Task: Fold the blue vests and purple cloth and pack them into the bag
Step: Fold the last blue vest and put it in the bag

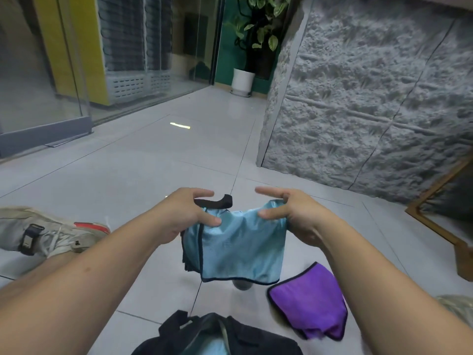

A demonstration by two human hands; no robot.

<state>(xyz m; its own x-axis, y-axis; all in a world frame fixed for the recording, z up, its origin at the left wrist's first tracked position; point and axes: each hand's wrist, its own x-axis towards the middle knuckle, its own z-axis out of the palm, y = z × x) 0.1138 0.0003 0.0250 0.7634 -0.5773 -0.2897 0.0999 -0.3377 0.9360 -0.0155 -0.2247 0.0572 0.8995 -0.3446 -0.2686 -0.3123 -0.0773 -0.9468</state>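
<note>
While both the left hand (186, 213) and right hand (289, 213) pinch its top corners in mid-air above the bag (256, 336), the vest (238, 247) hangs limp, thin and slippery-looking; hemmed edges seem the surest hold.

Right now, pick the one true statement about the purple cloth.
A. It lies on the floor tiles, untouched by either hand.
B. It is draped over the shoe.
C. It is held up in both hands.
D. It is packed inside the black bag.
A: the purple cloth lies on the floor beside the black bag, while the left hand and right hand pinch the blue vest in the air.
</note>
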